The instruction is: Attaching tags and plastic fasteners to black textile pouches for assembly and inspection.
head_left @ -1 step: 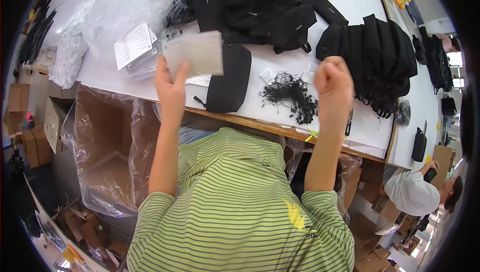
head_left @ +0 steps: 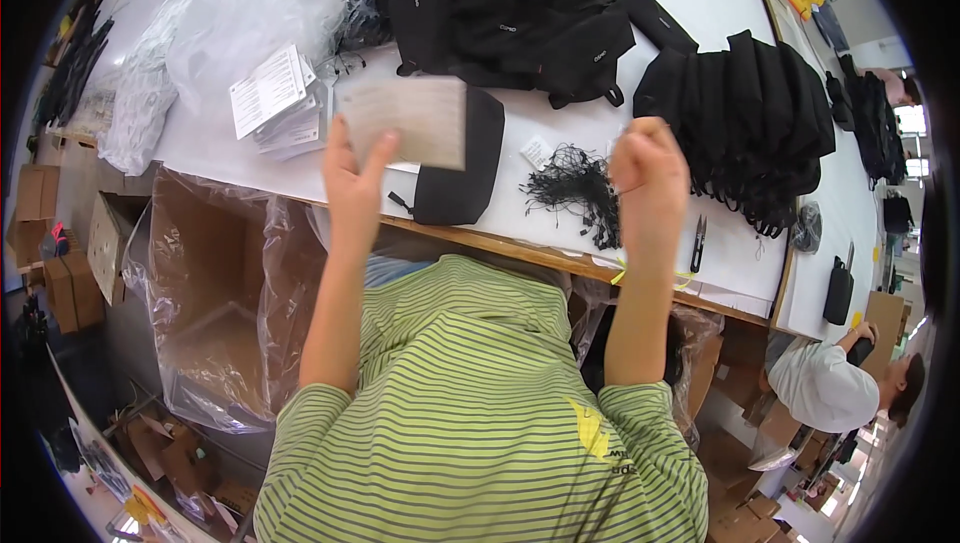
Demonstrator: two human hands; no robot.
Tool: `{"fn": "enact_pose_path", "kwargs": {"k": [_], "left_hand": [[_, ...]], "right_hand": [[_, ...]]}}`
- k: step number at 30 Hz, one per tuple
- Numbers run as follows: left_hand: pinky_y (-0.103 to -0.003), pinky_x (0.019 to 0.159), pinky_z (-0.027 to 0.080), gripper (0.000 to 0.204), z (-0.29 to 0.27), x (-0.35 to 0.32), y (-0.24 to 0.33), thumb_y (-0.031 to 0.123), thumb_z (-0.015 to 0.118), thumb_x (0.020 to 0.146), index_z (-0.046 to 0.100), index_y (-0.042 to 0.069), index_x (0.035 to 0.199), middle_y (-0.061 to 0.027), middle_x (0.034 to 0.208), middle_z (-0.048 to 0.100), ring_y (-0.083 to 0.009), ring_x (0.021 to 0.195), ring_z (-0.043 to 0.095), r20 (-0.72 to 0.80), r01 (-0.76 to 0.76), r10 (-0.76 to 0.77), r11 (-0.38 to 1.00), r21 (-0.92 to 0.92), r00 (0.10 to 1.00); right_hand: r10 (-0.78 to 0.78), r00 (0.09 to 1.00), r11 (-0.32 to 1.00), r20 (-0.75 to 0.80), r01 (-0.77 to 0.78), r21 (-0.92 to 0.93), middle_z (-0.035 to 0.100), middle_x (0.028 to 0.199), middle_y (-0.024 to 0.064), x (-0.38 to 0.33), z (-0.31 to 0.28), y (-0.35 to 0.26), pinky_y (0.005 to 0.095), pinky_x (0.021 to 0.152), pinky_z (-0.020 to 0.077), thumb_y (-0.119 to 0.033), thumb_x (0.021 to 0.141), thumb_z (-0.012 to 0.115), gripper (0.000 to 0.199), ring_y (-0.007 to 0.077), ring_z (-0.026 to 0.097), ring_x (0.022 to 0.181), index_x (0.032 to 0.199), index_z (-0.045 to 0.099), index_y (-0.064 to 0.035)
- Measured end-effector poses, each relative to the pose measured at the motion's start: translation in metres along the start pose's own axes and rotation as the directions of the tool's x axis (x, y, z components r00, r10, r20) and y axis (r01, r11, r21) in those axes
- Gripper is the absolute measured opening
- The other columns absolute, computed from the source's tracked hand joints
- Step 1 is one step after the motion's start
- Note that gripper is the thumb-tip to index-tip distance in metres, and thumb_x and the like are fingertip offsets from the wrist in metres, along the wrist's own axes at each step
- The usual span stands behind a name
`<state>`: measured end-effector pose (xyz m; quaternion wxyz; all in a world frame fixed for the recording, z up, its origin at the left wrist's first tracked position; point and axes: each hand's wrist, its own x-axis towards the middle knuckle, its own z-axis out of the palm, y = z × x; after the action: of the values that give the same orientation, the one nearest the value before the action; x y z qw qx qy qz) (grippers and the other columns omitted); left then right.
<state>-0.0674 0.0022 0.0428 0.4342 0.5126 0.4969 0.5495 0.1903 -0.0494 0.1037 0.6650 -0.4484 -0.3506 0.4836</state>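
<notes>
A flat pale beige rectangular sheet or packet (head_left: 415, 121), smeared by motion, is gripped between the thumb and fingers of my left hand (head_left: 355, 165). It covers part of a black pouch (head_left: 462, 178) lying near the table's front edge. My right hand (head_left: 650, 158) is closed with its fingers curled, raised beside a tangle of thin black cords (head_left: 575, 188); whatever it may hold is hidden. Left of the beige piece sits a stack of white printed cards (head_left: 275, 98). A small white tag (head_left: 537, 151) lies at the cords' edge.
Black pouches (head_left: 510, 33) are heaped at the back, and a row of more black pouches (head_left: 740, 108) stands at right. Small black snips (head_left: 698, 245) lie near the front edge. Clear plastic (head_left: 255, 8) covers the back left. A lined carton (head_left: 215, 288) is below; a person (head_left: 825, 381) sits at right.
My left hand has shifted right with the beige piece, which now overlaps the black pouch more. My right hand has moved slightly left, uncovering the snips.
</notes>
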Motion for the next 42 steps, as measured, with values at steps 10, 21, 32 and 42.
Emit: {"fn": "enact_pose_path", "kwargs": {"k": [10,21,32,42], "left_hand": [[-0.025,0.085,0.043,0.030,0.048,-0.049,0.010,0.010,0.062,0.088,0.047,0.000,0.113,-0.0062,0.104,0.058,-0.0109,0.099,0.054,0.441,0.257,-0.107,0.920,-0.297,0.891],[-0.023,0.082,0.040,0.050,0.028,-0.040,0.008,0.012,0.064,0.083,0.039,0.002,0.125,-0.0027,0.103,0.053,-0.0087,0.093,0.049,0.365,0.588,-0.469,0.713,-0.381,0.804],[-0.026,0.082,0.048,0.028,0.028,-0.036,0.013,0.006,0.065,0.086,0.055,0.001,0.112,-0.0079,0.102,0.064,-0.0120,0.091,0.060,0.289,0.421,-0.313,0.764,-0.490,0.905],[-0.029,0.082,0.051,0.024,0.028,-0.042,0.035,-0.007,0.064,0.080,0.042,0.004,0.082,-0.0203,0.103,0.065,-0.0182,0.092,0.063,0.411,0.183,-0.082,0.960,-0.211,0.908]], "right_hand": [[0.139,0.990,0.979,0.016,-0.139,0.147,0.053,0.073,-0.0048,-0.037,0.063,0.056,0.0150,0.053,0.0280,-0.007,0.091,0.055,0.005,-0.0021,0.039,0.061,0.093,0.052,-0.0030],[-0.085,0.987,0.973,-0.136,0.052,-0.226,0.044,0.065,-0.0067,-0.037,0.045,0.066,0.0166,0.049,0.0221,-0.005,0.088,0.058,0.006,-0.0016,0.034,0.057,0.089,0.052,-0.0037],[-0.059,0.997,0.898,0.042,0.071,-0.435,0.038,0.058,-0.0070,-0.045,0.039,0.055,0.0195,0.050,0.0210,-0.004,0.081,0.065,0.006,0.0011,0.028,0.052,0.084,0.060,-0.0030],[-0.184,0.982,0.799,0.052,0.180,-0.573,0.039,0.056,-0.0042,-0.043,0.040,0.044,0.0219,0.046,0.0207,-0.004,0.077,0.067,0.008,0.0035,0.029,0.049,0.083,0.062,-0.0025]]}}
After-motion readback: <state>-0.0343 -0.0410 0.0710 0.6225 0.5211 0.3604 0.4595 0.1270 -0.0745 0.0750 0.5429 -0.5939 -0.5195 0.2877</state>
